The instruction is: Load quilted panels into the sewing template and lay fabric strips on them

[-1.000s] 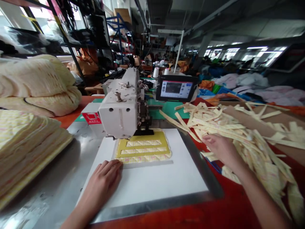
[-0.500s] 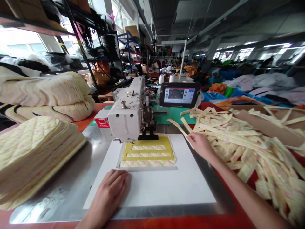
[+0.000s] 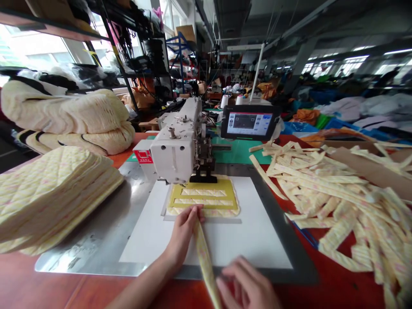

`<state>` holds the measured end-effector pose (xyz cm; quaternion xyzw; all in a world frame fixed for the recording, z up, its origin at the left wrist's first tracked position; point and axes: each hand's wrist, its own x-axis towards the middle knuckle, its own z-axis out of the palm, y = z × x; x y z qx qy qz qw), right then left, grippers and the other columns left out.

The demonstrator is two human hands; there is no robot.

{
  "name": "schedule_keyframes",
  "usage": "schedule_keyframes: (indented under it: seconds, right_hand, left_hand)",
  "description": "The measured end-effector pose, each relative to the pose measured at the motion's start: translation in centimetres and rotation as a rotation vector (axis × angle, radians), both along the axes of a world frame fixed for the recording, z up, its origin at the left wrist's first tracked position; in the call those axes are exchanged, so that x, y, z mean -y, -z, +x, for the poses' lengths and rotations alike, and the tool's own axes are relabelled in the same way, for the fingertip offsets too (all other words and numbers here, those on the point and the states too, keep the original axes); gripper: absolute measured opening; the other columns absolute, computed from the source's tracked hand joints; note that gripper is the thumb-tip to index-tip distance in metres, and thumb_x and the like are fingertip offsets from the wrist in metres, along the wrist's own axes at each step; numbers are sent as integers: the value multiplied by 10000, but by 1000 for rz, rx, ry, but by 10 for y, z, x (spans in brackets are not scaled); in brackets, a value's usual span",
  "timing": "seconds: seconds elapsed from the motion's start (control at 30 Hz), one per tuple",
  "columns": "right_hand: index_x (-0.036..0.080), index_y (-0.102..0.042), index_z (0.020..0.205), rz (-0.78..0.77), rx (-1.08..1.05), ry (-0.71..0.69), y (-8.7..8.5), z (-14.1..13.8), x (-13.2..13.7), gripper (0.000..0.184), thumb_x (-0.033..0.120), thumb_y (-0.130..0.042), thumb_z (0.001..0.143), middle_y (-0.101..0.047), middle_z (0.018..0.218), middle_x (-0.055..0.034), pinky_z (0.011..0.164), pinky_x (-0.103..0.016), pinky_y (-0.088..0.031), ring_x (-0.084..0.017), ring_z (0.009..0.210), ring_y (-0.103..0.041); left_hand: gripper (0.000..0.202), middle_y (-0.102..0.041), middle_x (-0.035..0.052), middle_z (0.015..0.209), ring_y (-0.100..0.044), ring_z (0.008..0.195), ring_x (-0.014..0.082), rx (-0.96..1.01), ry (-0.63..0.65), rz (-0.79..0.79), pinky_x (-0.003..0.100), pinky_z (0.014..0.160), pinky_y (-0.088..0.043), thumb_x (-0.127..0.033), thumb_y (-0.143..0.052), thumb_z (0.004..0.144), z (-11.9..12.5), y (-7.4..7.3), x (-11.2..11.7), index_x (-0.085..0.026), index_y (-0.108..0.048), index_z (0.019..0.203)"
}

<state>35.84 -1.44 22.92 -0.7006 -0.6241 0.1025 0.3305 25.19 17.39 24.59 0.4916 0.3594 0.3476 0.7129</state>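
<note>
My left hand (image 3: 184, 231) is closed in a pinch on the upper end of a pale yellow fabric strip (image 3: 203, 253). Its fingertips reach the front edge of a quilted yellow fabric piece (image 3: 225, 212). The strip hangs toward me across the white board (image 3: 254, 231). Close to its lower part is my right hand (image 3: 249, 285), curled and smeared by motion; whether it touches the strip I cannot tell. On the quilted piece lies a mustard-yellow slotted template (image 3: 206, 196), under the black presser foot of a white sewing machine (image 3: 174, 161).
Stacked quilted pieces (image 3: 48, 193) stand at the left, with folded quilted bundles (image 3: 74, 116) behind. A pile of loose strips (image 3: 337, 193) covers the right side. The machine's screen (image 3: 249, 122) stands behind the board. A metal plate (image 3: 80, 240) surrounds the board.
My left hand has moved up and right, from resting on the board to pinching a strip. My right hand has come from the pile down to the front. The view has shifted slightly.
</note>
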Motion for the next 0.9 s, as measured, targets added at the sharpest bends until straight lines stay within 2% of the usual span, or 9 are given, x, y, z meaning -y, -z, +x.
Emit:
schedule_keyframes:
  seconds: [0.07, 0.13, 0.2, 0.27, 0.37, 0.47, 0.63, 0.77, 0.9]
  right_hand:
    - [188, -673, 985, -65, -232, 85, -16, 14, -30, 282, 450, -594, 917, -643, 842, -30, 589, -109, -449, -27, 652, -573]
    - [183, -658, 1112, -165, -495, 61, -24, 22, -61, 426, 542, -626, 883, -676, 983, -51, 702, -118, -515, -51, 796, -634]
    - [149, -650, 1087, -228, -751, -21, -23, 22, -86, 524, 614, -647, 846, -681, 1014, -64, 771, -137, -541, -67, 862, -652]
    - [117, -637, 1002, -220, -908, -49, -17, 20, -101, 586, 666, -670, 802, -679, 979, -67, 780, -144, -541, -69, 859, -647]
    - [102, -615, 932, -198, -954, -17, -9, 18, -108, 619, 682, -721, 744, -671, 927, -58, 751, -134, -523, -61, 826, -633]
    - [104, -612, 943, -220, -966, 4, -9, 22, -106, 624, 654, -777, 700, -670, 909, -51, 717, -120, -514, -61, 820, -641]
    - [151, -535, 1055, -202, -1070, 20, -15, 24, -107, 693, 748, -681, 734, -662, 854, -28, 499, -121, -408, -28, 592, -540]
    - [156, -549, 1025, -198, -1052, -19, -17, 23, -107, 626, 698, -702, 752, -649, 827, -21, 532, -120, -431, -38, 641, -562]
    - [161, -567, 1033, -199, -1044, -34, -18, 24, -106, 533, 619, -701, 796, -662, 864, -27, 616, -123, -474, -57, 747, -617]
  left_hand:
    - [528, -697, 78, 1038, -661, 977, 196, 8, 60, -3, 325, 966, -509, -557, -693, 871, -4, 2, 6, -148, -682, 1204]
    - [495, -688, 97, 1203, -645, 1154, 221, 70, 117, -18, 342, 1050, -480, -446, -708, 861, -5, 2, 12, -181, -636, 1272]
    - [499, -600, 109, 1415, -551, 1347, 241, 125, 164, 19, 368, 1141, -426, -356, -694, 855, -4, 3, 13, -215, -594, 1323]
    - [507, -532, 112, 1504, -484, 1425, 254, 141, 178, 79, 397, 1178, -398, -342, -687, 865, -6, 5, 12, -228, -571, 1346]
    - [504, -668, 133, 1302, -613, 1270, 266, 71, 117, 89, 406, 1102, -473, -421, -767, 834, -12, 9, 7, -183, -621, 1253]
    - [490, -742, 109, 1066, -694, 1044, 235, -25, 84, 36, 354, 992, -529, -477, -846, 757, -18, 10, 4, -139, -704, 1081]
    - [412, -763, 79, 1007, -703, 968, 196, 24, 100, 28, 289, 932, -534, -441, -879, 731, -19, 5, 3, -148, -755, 992]
    - [403, -757, 69, 945, -695, 853, 173, 29, 120, -48, 264, 803, -547, -430, -886, 723, -20, 1, 2, -149, -753, 979]
    - [332, -729, 54, 868, -653, 778, 144, 8, 140, 39, 235, 753, -521, -431, -839, 777, -23, -4, 2, -135, -748, 897]
